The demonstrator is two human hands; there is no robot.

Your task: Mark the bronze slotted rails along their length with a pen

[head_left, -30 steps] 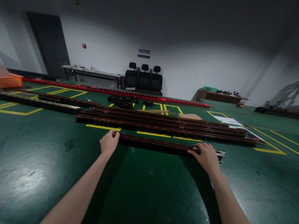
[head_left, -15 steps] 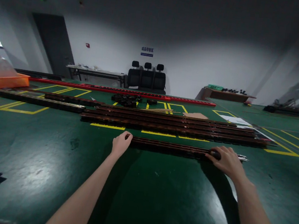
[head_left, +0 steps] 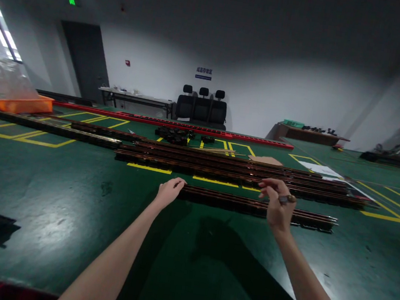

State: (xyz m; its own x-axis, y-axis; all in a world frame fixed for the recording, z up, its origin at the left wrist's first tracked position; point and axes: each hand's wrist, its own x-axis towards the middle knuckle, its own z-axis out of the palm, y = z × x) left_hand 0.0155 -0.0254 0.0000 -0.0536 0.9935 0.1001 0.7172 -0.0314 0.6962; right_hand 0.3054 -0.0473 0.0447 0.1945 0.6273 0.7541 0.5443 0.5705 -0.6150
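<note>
Got a small tool (head_left: 287,199) tucked in the right hand (head_left: 277,209), with fingers curled round the middle and a brownish round end poking out. Too small to make out exactly. Hanging up in front of the short rails (head_left: 230,199), nearer their right end. Got the left hand (head_left: 170,189) at the left end of those same rails, with fingers bent down and close together; can't tell whether pinching or just resting. Dark with coppery streaks, lying crosswise on the green surface (head_left: 103,216). Just behind, seeing a bigger stack of long rails (head_left: 220,165), more or less parallel. Past that, spotting loose black parts (head_left: 174,136) and cardboard (head_left: 265,160). Over left, an orange tray (head_left: 25,105) with clear plastic (head_left: 3,77). Way back against the wall, black seats (head_left: 201,110).
</note>
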